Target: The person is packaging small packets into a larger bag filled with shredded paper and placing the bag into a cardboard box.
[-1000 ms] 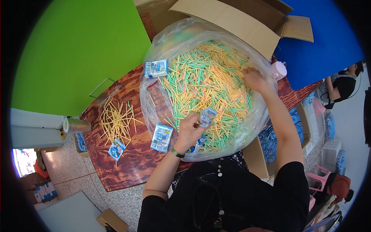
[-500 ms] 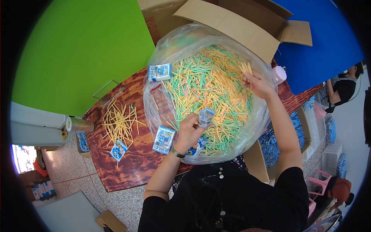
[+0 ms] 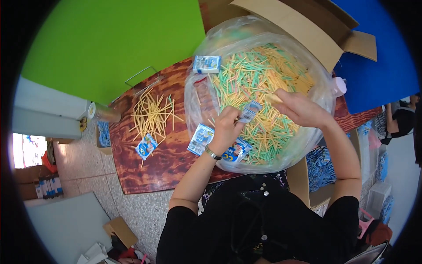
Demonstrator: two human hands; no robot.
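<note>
My left hand (image 3: 227,128) is closed on a small blue-and-white packet (image 3: 251,111), held over the near left part of a big clear plastic bag (image 3: 200,99). The bag is full of thin yellow, green and pink sticks (image 3: 263,75). My right hand (image 3: 303,108) pinches a small bunch of yellow sticks (image 3: 273,98), whose ends point toward the packet, a short way from it. Around my left wrist lie a pale packet (image 3: 201,139) and a blue printed packet (image 3: 236,151). A stack of packets (image 3: 207,64) rests at the bag's left rim.
On the wooden table (image 3: 132,176), a loose pile of yellow sticks (image 3: 154,112) lies left, with a blue packet (image 3: 146,146) at its near end. A cardboard box (image 3: 303,26) stands behind the bag. Another box of blue packets (image 3: 319,169) is at my right. A person (image 3: 402,119) is at far right.
My right hand has come left and nearer, bringing the bunch of sticks from the bag's far right side close to the packet. My left hand still holds the packet. The whole view has shifted.
</note>
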